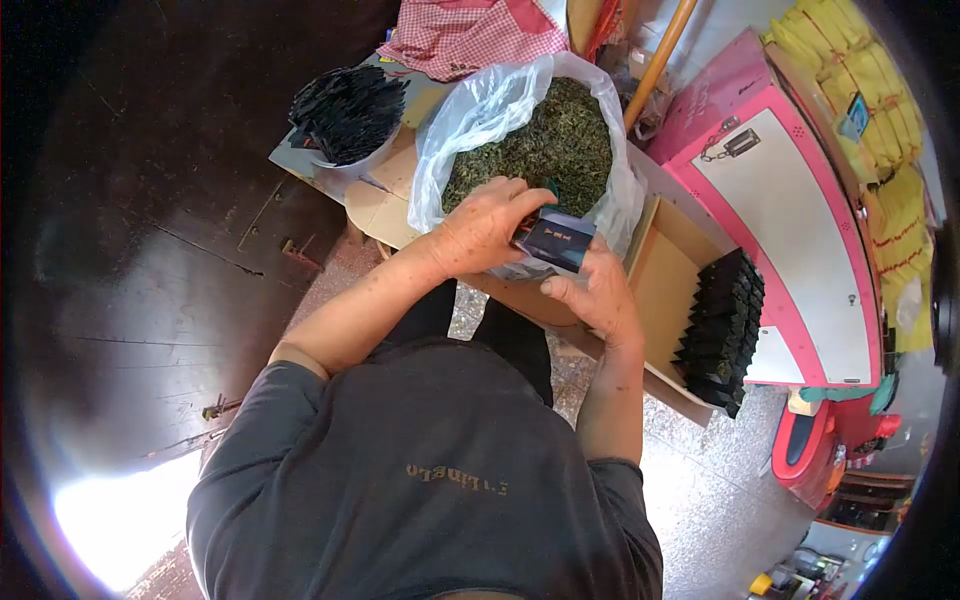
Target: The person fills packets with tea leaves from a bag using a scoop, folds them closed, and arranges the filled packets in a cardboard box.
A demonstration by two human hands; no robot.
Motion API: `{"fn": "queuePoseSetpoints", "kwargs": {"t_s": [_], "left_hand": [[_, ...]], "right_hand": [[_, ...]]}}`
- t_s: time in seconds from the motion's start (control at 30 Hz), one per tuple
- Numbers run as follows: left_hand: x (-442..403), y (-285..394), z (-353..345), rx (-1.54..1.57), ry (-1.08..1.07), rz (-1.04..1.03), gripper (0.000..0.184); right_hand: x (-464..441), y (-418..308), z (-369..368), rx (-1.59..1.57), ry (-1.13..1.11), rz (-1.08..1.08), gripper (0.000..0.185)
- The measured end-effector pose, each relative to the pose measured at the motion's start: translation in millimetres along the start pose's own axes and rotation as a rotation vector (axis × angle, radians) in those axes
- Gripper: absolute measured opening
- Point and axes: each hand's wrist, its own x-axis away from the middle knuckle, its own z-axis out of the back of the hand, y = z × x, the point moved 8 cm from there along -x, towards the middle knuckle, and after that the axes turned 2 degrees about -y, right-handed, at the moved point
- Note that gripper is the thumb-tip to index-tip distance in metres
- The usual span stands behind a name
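A small dark packet (556,240) with light lettering is held between my two hands, over the near edge of a clear plastic bag (440,150). Dried green leaves (545,145) fill the bag. My left hand (487,228) grips the packet's left end, fingers bent over it. On the packet's right end are the fingers of my right hand (604,290), its thumb below. To the right, a cardboard box (660,285) holds a row of black packets (722,325). At the upper left, many flat black packets (350,112) fill a round container (362,166).
A dark wooden surface (150,250) spans the left side. A checkered cloth (470,35) lies behind the bag. An orange pole (660,62) leans at the back. On the right stand a pink and white cabinet (780,210) and yellow bundles (890,130). A red object (800,440) is lower right.
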Motion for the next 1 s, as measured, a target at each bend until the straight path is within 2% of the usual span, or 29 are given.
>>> {"fn": "queuePoseSetpoints", "kwargs": {"t_s": [0.07,0.17,0.23,0.33,0.47,0.53,0.57,0.63,0.73,0.8,0.9,1.0], "left_hand": [[0,-3,-4,0.001,-0.025,0.007,0.068],[0,-2,-4,0.041,-0.063,0.005,0.071],[0,-1,1,0.077,-0.074,-0.001,0.072],[-4,-8,4,0.184,-0.121,-0.030,0.072],[-7,-12,-1,0.118,-0.186,-0.061,0.067],[-9,-8,-2,0.069,-0.188,-0.076,0.064],[-9,-4,0,0.039,-0.168,-0.087,0.062],[-9,-3,1,0.010,-0.145,-0.096,0.060],[-10,-10,-1,0.038,-0.145,-0.067,0.062],[-11,-15,-7,0.185,-0.211,-0.040,0.060],[-8,-15,-6,0.243,-0.193,0.010,0.059],[-7,-14,-6,0.184,-0.188,0.006,0.060]], "right_hand": [[-4,5,-4,0.000,-0.036,-0.020,0.067],[-5,6,-8,0.053,-0.045,0.063,0.065],[-4,3,-6,0.035,-0.009,0.049,0.077],[-4,8,-2,0.126,-0.045,0.075,0.081],[-8,2,-5,0.173,-0.072,0.070,0.081],[-10,0,-8,-0.092,-0.097,-0.062,0.079],[-9,3,-10,-0.092,-0.097,-0.063,0.079],[-9,2,-10,0.113,-0.042,0.043,0.078],[-10,-1,-10,0.187,-0.112,0.099,0.076],[-10,-3,-8,0.134,-0.123,0.098,0.076],[-13,-15,-8,0.023,-0.152,0.080,0.075],[-15,-19,-8,-0.006,-0.175,0.089,0.074]]}}
